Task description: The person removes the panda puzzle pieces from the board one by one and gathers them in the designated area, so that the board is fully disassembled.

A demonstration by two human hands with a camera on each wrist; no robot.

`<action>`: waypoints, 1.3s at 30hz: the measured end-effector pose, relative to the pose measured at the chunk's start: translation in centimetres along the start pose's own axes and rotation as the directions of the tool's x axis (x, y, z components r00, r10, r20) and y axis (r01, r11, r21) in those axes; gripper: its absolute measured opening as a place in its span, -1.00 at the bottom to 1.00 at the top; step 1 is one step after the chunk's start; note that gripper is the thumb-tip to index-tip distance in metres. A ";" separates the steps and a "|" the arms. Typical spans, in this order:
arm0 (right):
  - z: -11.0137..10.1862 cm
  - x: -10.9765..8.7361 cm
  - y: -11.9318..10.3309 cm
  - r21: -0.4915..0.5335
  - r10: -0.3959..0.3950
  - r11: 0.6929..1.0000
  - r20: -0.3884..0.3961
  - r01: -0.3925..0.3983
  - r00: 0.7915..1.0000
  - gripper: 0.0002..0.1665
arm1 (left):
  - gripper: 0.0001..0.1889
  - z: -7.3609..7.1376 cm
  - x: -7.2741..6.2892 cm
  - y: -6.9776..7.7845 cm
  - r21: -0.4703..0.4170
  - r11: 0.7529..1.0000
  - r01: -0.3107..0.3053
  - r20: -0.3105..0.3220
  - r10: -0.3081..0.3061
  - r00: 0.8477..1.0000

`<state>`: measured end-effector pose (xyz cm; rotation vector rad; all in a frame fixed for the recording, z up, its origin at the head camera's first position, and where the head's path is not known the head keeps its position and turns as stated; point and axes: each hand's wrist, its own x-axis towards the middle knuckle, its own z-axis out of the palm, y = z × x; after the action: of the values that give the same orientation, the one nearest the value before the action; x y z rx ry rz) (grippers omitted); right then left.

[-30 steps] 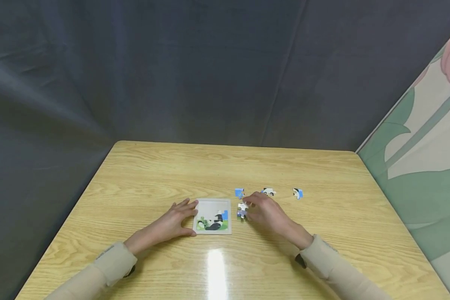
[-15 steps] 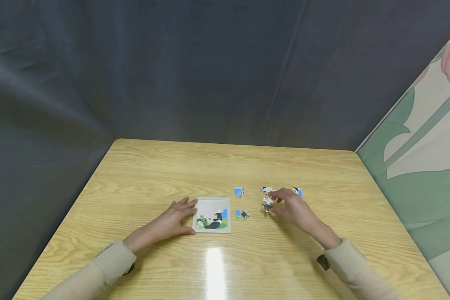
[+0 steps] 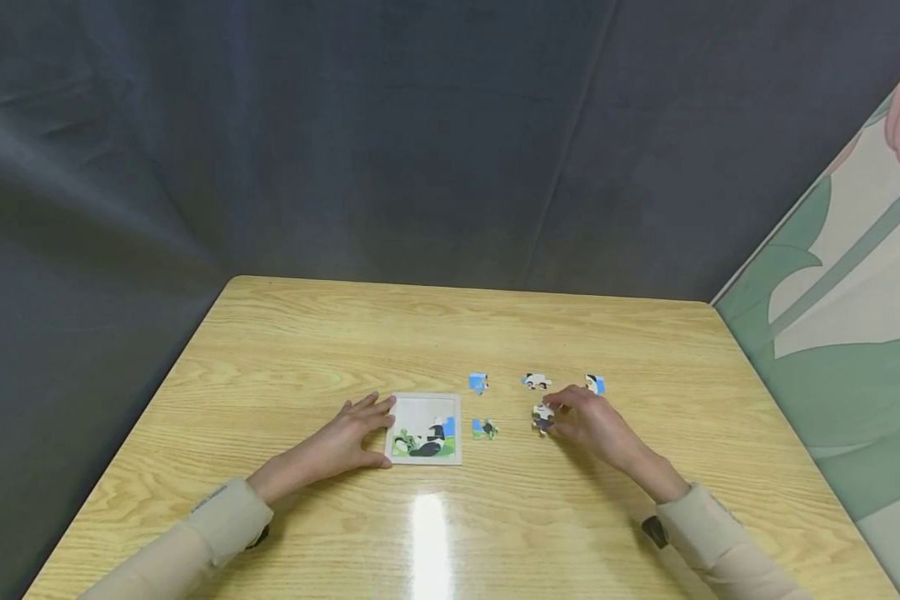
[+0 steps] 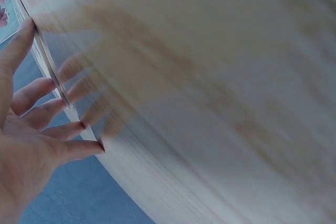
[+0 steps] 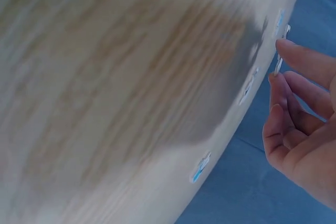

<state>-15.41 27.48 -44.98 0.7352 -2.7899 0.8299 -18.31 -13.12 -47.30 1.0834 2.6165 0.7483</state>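
Note:
A square puzzle tray (image 3: pixel 423 429) with a pale rim lies on the table in the head view; panda-picture pieces fill its lower part and right side. My left hand (image 3: pixel 351 438) rests along its left edge, fingers spread and thumb at the lower corner. In the left wrist view, the fingertips (image 4: pixel 32 23) touch the tray's edge. To the right, my right hand (image 3: pixel 588 425) pinches a white-and-black puzzle piece (image 3: pixel 543 418) between thumb and fingers. That piece looks thin and edge-on in the right wrist view, held just off the table.
A blue piece (image 3: pixel 477 382), a panda-face piece (image 3: pixel 536 381) and a blue-and-white piece (image 3: pixel 595 384) lie in a row behind. A green-and-black piece (image 3: pixel 485 429) sits just right of the tray. Dark cloth (image 3: pixel 420 150) hangs behind the table (image 3: pixel 307 333).
My right hand has carried the pinched puzzle piece rightward, away from the tray, uncovering the green-and-black piece. In the last half second it shifted only slightly. My left hand stays put.

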 end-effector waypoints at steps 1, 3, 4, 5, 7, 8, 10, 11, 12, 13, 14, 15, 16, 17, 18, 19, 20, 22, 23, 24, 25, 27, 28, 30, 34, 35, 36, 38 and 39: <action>0.0 0.0 0.0 0.007 0.007 1.000 0.010 -0.007 1.000 -0.55 | -0.33 0.0 0.0 0.0 0.000 1.000 0.000 0.001 0.000 1.000; 0.1 -0.1 0.1 0.018 0.014 1.000 0.025 -0.015 1.000 -0.55 | -0.33 0.0 0.0 0.0 0.000 1.000 -0.001 0.001 0.001 1.000; 0.2 -0.1 0.2 0.023 0.009 1.000 0.026 -0.010 1.000 -0.54 | -0.33 0.0 0.0 0.0 -0.001 1.000 0.000 0.001 0.000 1.000; 0.3 -0.1 0.2 0.023 0.002 1.000 0.027 -0.003 1.000 -0.53 | -0.33 0.0 0.0 0.0 -0.002 1.000 0.002 0.001 -0.002 1.000; 0.4 -0.2 0.3 0.013 -0.014 1.000 0.024 0.013 1.000 -0.52 | -0.33 0.0 0.0 0.0 -0.002 1.000 0.003 0.000 -0.003 1.000; 0.4 -0.2 0.4 0.008 -0.020 1.000 0.023 0.020 1.000 -0.52 | -0.33 0.0 0.0 0.0 -0.001 1.000 0.004 0.000 -0.004 1.000; 0.5 -0.2 0.4 -0.010 -0.021 1.000 0.028 0.021 0.999 -0.51 | -0.33 0.1 0.0 -0.1 -0.003 1.000 0.005 0.000 -0.005 1.000; 0.5 -0.2 0.5 -0.018 -0.016 1.000 0.033 0.016 0.999 -0.51 | -0.33 0.1 0.0 -0.1 -0.004 1.000 0.005 0.000 -0.005 1.000; 0.5 -0.1 0.4 -0.022 -0.006 1.000 0.040 0.007 0.999 -0.51 | -0.33 0.1 0.0 -0.1 -0.004 1.000 0.005 0.001 -0.005 1.000; 0.5 -0.1 0.4 -0.025 0.004 1.000 0.049 -0.002 0.999 -0.51 | -0.33 0.0 0.0 -0.1 -0.005 1.000 0.005 0.000 -0.005 1.000; 0.5 -0.1 0.5 -0.027 0.016 1.000 0.059 -0.014 0.998 -0.52 | -0.33 0.0 0.0 -0.1 -0.006 1.000 0.005 0.001 -0.005 1.000; 0.5 -0.1 0.4 -0.032 0.026 0.999 0.070 -0.024 0.997 -0.52 | -0.33 0.0 0.0 -0.1 -0.008 1.000 0.005 0.002 -0.005 1.000; 0.5 0.0 0.4 -0.034 0.036 0.999 0.079 -0.034 0.996 -0.52 | -0.33 0.0 0.0 -0.1 -0.008 1.000 0.005 0.002 -0.005 1.000; 0.5 0.0 0.4 -0.034 0.045 0.999 0.087 -0.042 0.995 -0.52 | -0.33 0.0 0.0 0.0 -0.008 1.000 0.005 0.002 -0.005 1.000; 0.5 0.0 0.4 -0.036 0.051 0.998 0.094 -0.048 0.994 -0.52 | -0.33 0.0 0.0 0.0 -0.008 1.000 0.006 0.002 -0.006 1.000; 0.5 0.0 0.4 -0.037 0.055 0.998 0.099 -0.052 0.994 -0.52 | -0.33 0.0 0.0 0.0 -0.008 1.000 0.006 0.002 -0.006 1.000; 0.5 0.0 0.4 -0.037 0.057 0.998 0.102 -0.054 0.993 -0.52 | -0.33 0.0 0.0 0.0 -0.007 1.000 0.006 0.002 -0.006 1.000; 0.5 0.0 0.4 -0.034 0.058 0.998 0.105 -0.055 0.993 -0.53 | -0.33 0.0 0.0 0.0 -0.005 1.000 0.004 0.000 -0.004 1.000; 0.5 0.0 0.4 -0.032 0.056 0.998 0.105 -0.053 0.993 -0.52 | -0.33 0.0 0.0 0.0 -0.004 1.000 0.003 0.000 -0.003 1.000; 0.5 0.0 0.4 -0.031 0.054 0.998 0.105 -0.051 0.993 -0.52 | -0.33 0.0 0.0 0.0 -0.004 1.000 0.003 -0.001 -0.003 1.000; 0.5 0.0 0.4 -0.031 0.050 0.998 0.105 -0.047 0.993 -0.52 | -0.33 0.0 0.0 0.0 -0.004 1.000 0.002 -0.001 -0.002 1.000; 0.5 0.0 0.4 -0.032 0.050 0.998 0.107 -0.047 0.993 -0.52 | -0.33 0.0 0.0 0.0 -0.003 1.000 0.002 -0.001 -0.002 1.000; 0.5 0.0 0.4 -0.034 0.050 0.998 0.108 -0.046 0.993 -0.52 | -0.33 0.0 0.0 0.0 -0.003 1.000 0.002 -0.001 -0.002 1.000; 0.5 0.0 0.4 -0.039 0.054 0.998 0.110 -0.050 0.992 -0.51 | -0.33 0.0 0.0 0.0 -0.001 1.000 0.002 -0.001 -0.002 1.000; 0.5 0.0 0.3 -0.046 0.058 0.998 0.109 -0.053 0.992 -0.50 | -0.33 0.0 0.0 0.0 0.001 1.000 0.000 -0.002 0.000 1.000; 0.5 0.0 0.3 -0.048 0.058 0.997 0.108 -0.053 0.992 -0.50 | -0.33 0.0 0.0 0.0 0.002 1.000 -0.001 -0.003 0.001 1.000; 0.5 0.0 0.3 -0.047 0.056 0.998 0.106 -0.051 0.993 -0.50 | -0.33 0.0 0.0 0.0 0.002 1.000 -0.002 -0.004 0.002 1.000; 0.6 -0.1 0.3 -0.047 0.051 0.998 0.103 -0.047 0.993 -0.50 | -0.33 -0.1 0.0 0.0 0.003 1.000 -0.007 -0.004 0.007 1.000; 0.6 -0.1 0.3 -0.047 0.050 0.998 0.102 -0.045 0.994 -0.50 | -0.33 -0.1 0.0 0.0 0.006 1.000 -0.009 -0.005 0.009 1.000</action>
<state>-15.49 27.42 -45.64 0.7267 -2.9175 0.7561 -18.32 -13.12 -47.24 1.0973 2.6214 0.7465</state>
